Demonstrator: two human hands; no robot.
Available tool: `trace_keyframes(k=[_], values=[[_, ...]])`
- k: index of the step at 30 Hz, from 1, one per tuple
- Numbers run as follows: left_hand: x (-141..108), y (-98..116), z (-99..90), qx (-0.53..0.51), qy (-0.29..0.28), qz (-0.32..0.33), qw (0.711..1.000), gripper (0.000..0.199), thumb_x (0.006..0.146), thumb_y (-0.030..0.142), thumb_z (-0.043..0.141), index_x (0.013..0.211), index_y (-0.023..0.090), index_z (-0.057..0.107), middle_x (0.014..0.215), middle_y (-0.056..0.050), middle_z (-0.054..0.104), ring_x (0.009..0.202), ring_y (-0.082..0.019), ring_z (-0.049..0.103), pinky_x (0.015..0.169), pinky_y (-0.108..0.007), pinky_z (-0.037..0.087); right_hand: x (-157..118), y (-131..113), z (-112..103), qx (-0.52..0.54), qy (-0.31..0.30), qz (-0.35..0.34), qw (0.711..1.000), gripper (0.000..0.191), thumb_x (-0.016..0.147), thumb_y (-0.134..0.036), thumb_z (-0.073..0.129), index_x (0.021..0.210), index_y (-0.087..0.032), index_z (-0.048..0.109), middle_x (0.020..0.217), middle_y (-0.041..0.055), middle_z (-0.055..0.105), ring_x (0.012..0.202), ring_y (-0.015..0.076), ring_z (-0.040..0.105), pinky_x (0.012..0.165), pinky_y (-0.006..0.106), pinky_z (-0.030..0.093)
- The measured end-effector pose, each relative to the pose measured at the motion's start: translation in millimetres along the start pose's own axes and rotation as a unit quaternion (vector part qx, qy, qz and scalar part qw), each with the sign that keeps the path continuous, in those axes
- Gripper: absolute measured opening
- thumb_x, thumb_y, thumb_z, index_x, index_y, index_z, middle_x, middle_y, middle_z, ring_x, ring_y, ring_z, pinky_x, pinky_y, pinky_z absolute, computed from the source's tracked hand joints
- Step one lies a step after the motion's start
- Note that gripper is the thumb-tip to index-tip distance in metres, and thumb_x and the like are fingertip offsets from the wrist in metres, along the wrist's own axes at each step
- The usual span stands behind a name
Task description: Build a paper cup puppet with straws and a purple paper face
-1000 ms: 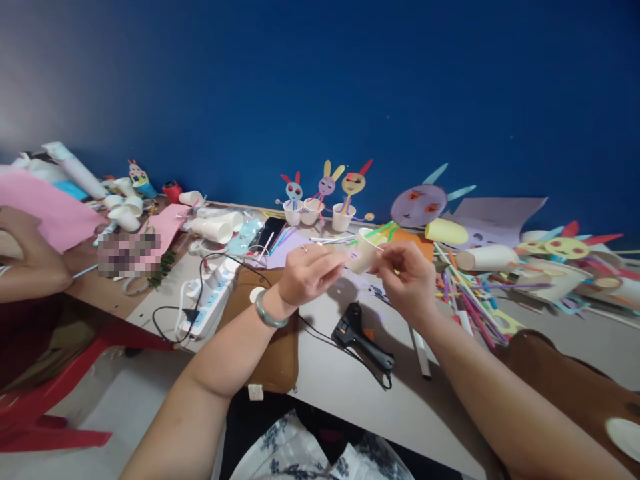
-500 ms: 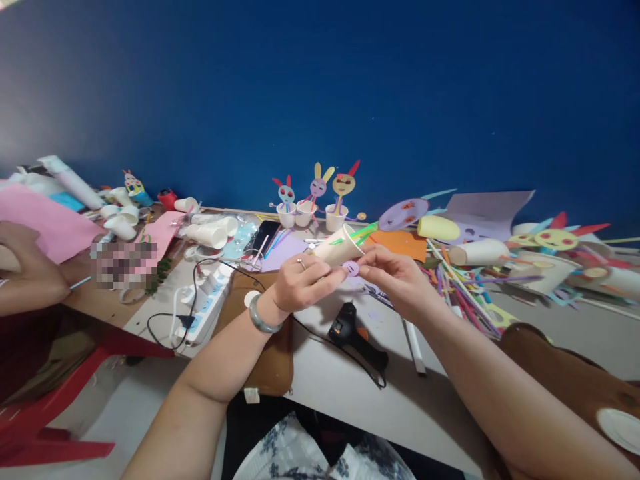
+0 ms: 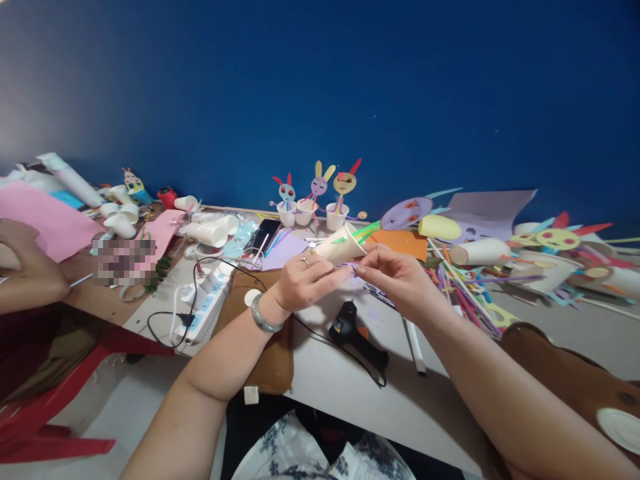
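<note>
My left hand (image 3: 305,283), with a ring and a bangle at the wrist, is closed around a tilted white paper cup (image 3: 342,248). Out of the cup's mouth run green strips (image 3: 368,231), which carry a purple oval paper face (image 3: 404,214) leaning to the right. My right hand (image 3: 396,272) pinches a small purple paper disc (image 3: 353,268) close below the cup's rim; it now shows nearly edge-on, and the left fingertips are beside it. On the table under my hands lies a black glue gun (image 3: 353,333).
Three cup puppets (image 3: 317,193) stand against the blue wall. A white power strip (image 3: 205,303) with cables is at left, near a co-worker's arm (image 3: 30,267). Coloured sticks (image 3: 467,287), paper rolls and a brown cushion (image 3: 560,373) lie at right.
The small purple disc has turned from facing me to nearly edge-on between the fingertips. The cup has shifted very slightly right; both hands otherwise stay in place.
</note>
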State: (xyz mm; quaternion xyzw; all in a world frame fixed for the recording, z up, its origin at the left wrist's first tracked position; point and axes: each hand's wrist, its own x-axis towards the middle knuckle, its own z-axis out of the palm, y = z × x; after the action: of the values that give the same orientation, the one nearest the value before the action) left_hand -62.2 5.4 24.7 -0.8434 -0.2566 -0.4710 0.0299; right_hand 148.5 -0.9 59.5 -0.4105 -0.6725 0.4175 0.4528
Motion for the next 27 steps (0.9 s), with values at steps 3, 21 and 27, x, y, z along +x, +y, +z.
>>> trace_keyframes(k=[3,21,27], values=[[2,2,6.6,-0.053,0.055,-0.096,0.992,0.015,0.093,0.033,0.063,0.102,0.025,0.072,0.083,-0.005,0.072,0.072,-0.015,0.063,0.073,-0.030,0.051,0,5,1,0.009,0.025,-0.004,1.000,0.036,0.077,-0.054,0.079,0.069,-0.021,0.067,0.081,0.0032,0.062,0.084,0.0194,0.058,0.080,0.034,0.047],[12,17,21.5,-0.373,0.083,-0.362,0.850,0.037,0.077,0.049,0.082,0.080,0.015,0.067,0.073,-0.001,0.066,0.063,-0.010,0.057,0.059,-0.024,0.046,-3,10,9,-0.080,0.096,-0.061,0.990,0.027,0.083,-0.048,0.076,0.074,-0.022,0.073,0.084,0.0049,0.061,0.091,0.0233,0.061,0.081,0.038,0.049],[15,7,16.4,-0.368,0.122,-0.343,0.855,0.032,0.075,0.045,0.084,0.076,0.017,0.070,0.073,-0.001,0.067,0.066,-0.010,0.060,0.061,-0.024,0.048,-2,12,6,-0.122,0.101,-0.098,0.983,0.020,0.086,-0.040,0.072,0.076,-0.022,0.070,0.077,0.0035,0.063,0.075,0.0194,0.062,0.069,0.034,0.051]])
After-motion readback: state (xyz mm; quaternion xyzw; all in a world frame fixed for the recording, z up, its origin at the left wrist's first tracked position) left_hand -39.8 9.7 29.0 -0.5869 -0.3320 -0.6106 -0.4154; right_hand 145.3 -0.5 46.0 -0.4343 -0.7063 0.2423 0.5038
